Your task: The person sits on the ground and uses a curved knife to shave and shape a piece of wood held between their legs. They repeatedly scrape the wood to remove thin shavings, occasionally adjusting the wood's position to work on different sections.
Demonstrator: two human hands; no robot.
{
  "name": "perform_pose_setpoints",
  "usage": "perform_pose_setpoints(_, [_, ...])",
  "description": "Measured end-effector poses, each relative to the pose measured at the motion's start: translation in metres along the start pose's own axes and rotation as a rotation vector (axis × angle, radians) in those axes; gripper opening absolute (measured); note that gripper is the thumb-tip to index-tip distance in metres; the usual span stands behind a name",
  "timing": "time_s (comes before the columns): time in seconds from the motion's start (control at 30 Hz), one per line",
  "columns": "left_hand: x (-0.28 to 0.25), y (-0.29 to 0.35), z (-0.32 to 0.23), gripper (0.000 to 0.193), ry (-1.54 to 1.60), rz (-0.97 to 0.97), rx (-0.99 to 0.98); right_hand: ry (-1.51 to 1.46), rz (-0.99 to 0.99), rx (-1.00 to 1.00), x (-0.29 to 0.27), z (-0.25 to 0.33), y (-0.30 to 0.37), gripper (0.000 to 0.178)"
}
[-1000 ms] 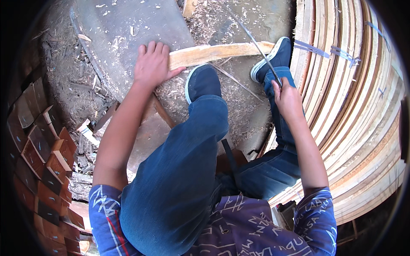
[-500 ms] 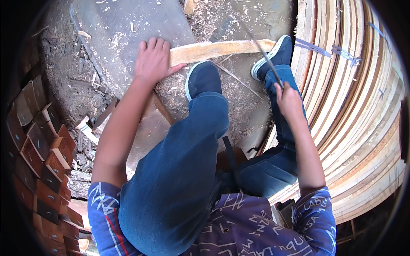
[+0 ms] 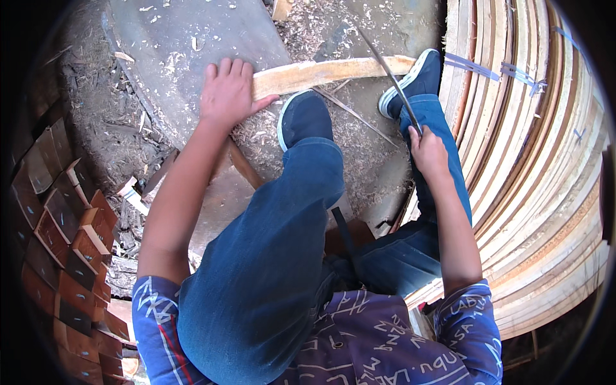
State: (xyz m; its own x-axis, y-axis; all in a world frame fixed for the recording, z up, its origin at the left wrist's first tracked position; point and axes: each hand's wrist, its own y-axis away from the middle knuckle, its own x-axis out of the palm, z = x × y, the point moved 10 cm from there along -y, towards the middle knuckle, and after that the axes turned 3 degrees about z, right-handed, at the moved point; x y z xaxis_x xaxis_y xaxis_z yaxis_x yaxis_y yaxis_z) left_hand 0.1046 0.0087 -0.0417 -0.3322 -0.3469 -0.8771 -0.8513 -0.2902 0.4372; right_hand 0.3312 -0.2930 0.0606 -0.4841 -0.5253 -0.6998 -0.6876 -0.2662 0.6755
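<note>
My left hand (image 3: pixel 228 96) grips the left end of a pale wooden strip (image 3: pixel 321 72) that lies across the dusty ground. A dark blue shoe (image 3: pixel 303 119) on my left foot stands just below the strip's middle. Another blue shoe (image 3: pixel 416 80) rests by the strip's right end. My right hand (image 3: pixel 428 151) is closed around the handle of a long thin blade (image 3: pixel 388 70), which slants up and to the left, its tip above the strip. My legs in blue jeans fill the centre.
A tall stack of bent pale wood strips (image 3: pixel 539 179) curves along the right side. Dark brown wooden blocks (image 3: pixel 61 231) are piled at the left. Sawdust and shavings (image 3: pixel 359 141) cover the ground between my feet.
My left hand slid slightly up and left along the strip. The blade in my right hand lifted and tilted more upright.
</note>
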Motion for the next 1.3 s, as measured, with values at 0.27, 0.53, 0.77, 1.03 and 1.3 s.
perform_pose_setpoints(0.27, [0.005, 0.009, 0.011, 0.078, -0.012, 0.008, -0.025, -0.152, -0.136, -0.144, -0.102, 0.074, 0.012, 0.038])
perform_pose_setpoints(0.53, [0.002, 0.003, 0.004, 0.078, -0.006, -0.037, 0.002, 0.028, -0.036, -0.075, -0.014, 0.017, 0.004, 0.040])
perform_pose_setpoints(0.77, [-0.003, 0.016, 0.009, 0.077, -0.001, -0.094, 0.003, -0.145, -0.102, -0.190, -0.099, 0.094, 0.018, 0.038])
perform_pose_setpoints(1.03, [-0.003, 0.000, 0.003, 0.078, -0.007, 0.006, -0.013, -0.031, -0.030, -0.083, -0.002, 0.016, -0.004, 0.041])
perform_pose_setpoints(1.3, [0.004, 0.010, 0.011, 0.080, -0.019, 0.017, -0.026, -0.207, -0.145, -0.234, -0.104, 0.097, 0.013, 0.037])
